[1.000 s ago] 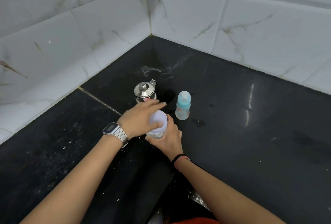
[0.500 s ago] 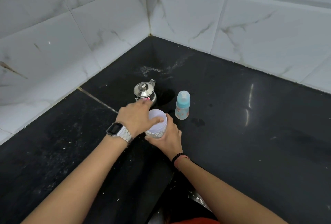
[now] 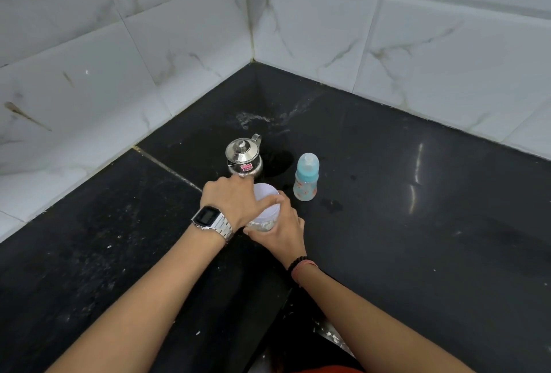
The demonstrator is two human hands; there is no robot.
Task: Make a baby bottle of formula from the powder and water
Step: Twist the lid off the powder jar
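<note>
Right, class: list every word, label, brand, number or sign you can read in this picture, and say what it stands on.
None can be read.
Pink sticker on the steel kettle: too small and blurred.
Wristwatch display: dark, no digits legible.
Baby bottle: small orange prints, no readable text.
Powder jar: no label shows.

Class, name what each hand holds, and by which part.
Both hold the powder jar: left hand grips its white lid, right hand wraps its clear body.

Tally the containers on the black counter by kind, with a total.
Steel kettle: 1
Baby bottle: 1
Powder jar, gripped by both the left hand and right hand: 1
Total: 3
</note>
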